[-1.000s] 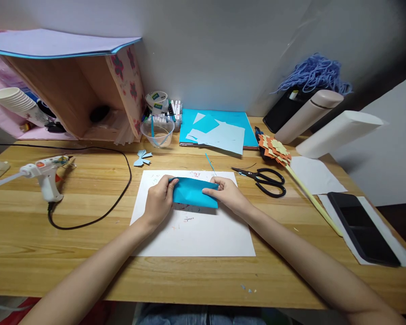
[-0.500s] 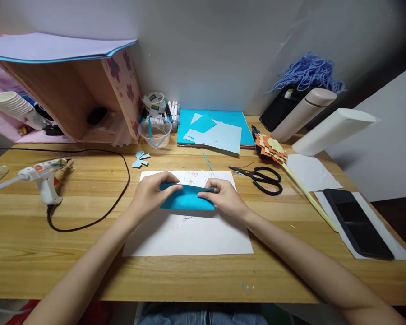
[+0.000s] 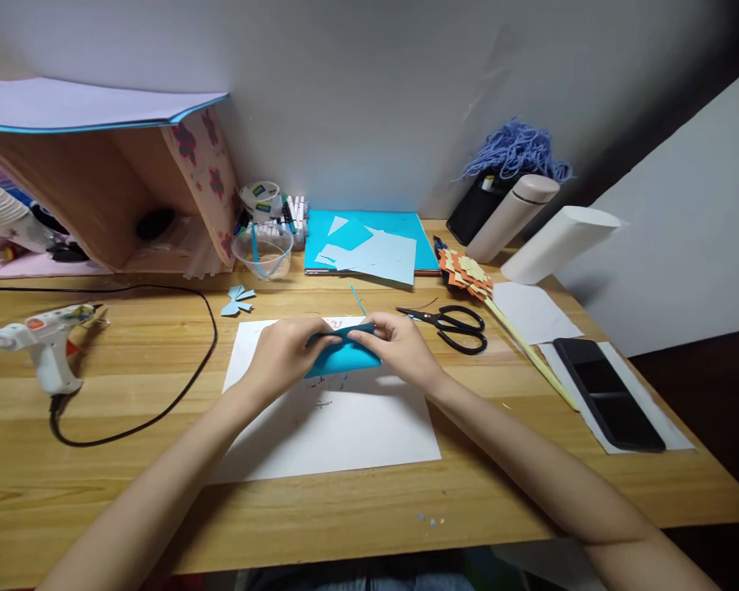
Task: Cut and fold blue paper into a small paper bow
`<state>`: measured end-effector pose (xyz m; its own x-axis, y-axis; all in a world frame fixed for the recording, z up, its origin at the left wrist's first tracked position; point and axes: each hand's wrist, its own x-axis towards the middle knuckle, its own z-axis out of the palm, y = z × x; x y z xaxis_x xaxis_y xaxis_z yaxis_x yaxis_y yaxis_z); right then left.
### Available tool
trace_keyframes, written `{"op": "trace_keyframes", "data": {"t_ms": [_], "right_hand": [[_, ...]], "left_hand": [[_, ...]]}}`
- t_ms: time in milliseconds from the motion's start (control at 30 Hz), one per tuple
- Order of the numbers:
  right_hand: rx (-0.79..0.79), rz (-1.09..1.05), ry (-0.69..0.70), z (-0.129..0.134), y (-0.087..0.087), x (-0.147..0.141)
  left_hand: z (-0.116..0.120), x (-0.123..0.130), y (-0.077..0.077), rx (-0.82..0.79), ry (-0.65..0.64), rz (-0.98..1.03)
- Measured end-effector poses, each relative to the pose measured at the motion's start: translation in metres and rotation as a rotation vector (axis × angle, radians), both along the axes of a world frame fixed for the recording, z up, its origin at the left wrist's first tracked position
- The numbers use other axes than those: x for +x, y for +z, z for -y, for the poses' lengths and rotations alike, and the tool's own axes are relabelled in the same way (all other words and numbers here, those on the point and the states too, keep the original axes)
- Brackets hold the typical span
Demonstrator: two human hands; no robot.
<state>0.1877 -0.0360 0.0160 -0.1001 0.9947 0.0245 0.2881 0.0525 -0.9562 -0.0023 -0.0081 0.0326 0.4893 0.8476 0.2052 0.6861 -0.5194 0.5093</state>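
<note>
A piece of blue paper (image 3: 343,359) is held between both my hands, above a white sheet (image 3: 338,435) that carries small coloured marks. My left hand (image 3: 289,349) grips the paper's left side, thumb on the near face and fingers behind it. On the other side my right hand (image 3: 400,349) pinches the upper right edge the same way. The thumbs lie close together near the top edge, and the fingers behind the paper are largely hidden. Black-handled scissors (image 3: 449,322) lie just beyond my right hand. A light blue paper bow (image 3: 238,300) rests beyond my left.
A glue gun (image 3: 52,353) with a looping black cord lies at left. Behind stand an open box (image 3: 200,176), a clear plastic cup (image 3: 262,254) and a blue folder (image 3: 317,246) bearing paper scraps. At right are a paper flower (image 3: 465,272), a thermos (image 3: 514,217) and a phone (image 3: 609,394).
My hands have come closer together along the blue paper, with the thumbs now nearly meeting. Less of the paper shows, and it tilts slightly. The camera view has shifted, too.
</note>
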Motion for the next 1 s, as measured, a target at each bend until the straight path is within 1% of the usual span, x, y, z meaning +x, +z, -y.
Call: {"op": "trace_keyframes", "data": {"t_ms": [100,200,333,533,700,900,1000], "right_hand": [[-0.010,-0.009,-0.034,-0.002,-0.005,-0.001],[-0.013,-0.011,-0.034,-0.002,-0.007,-0.002],[-0.058,-0.038,-0.009,-0.003,-0.006,-0.002],[-0.121,-0.084,0.024,-0.004,-0.004,-0.001],[-0.140,-0.085,0.044,-0.007,-0.005,0.002],[-0.155,-0.092,0.074,-0.011,-0.008,0.006],[-0.174,-0.094,0.087,-0.011,-0.008,0.007]], "left_hand": [[0.003,0.000,-0.012,-0.035,0.051,0.054],[0.005,0.000,-0.018,-0.097,0.062,0.111],[0.005,0.000,-0.023,-0.155,0.069,0.180],[0.004,0.001,-0.025,-0.182,0.079,0.222],[0.004,0.001,-0.027,-0.172,0.077,0.197],[0.004,0.001,-0.029,-0.078,0.046,0.047],[0.005,0.001,-0.031,-0.074,0.037,0.028]]}}
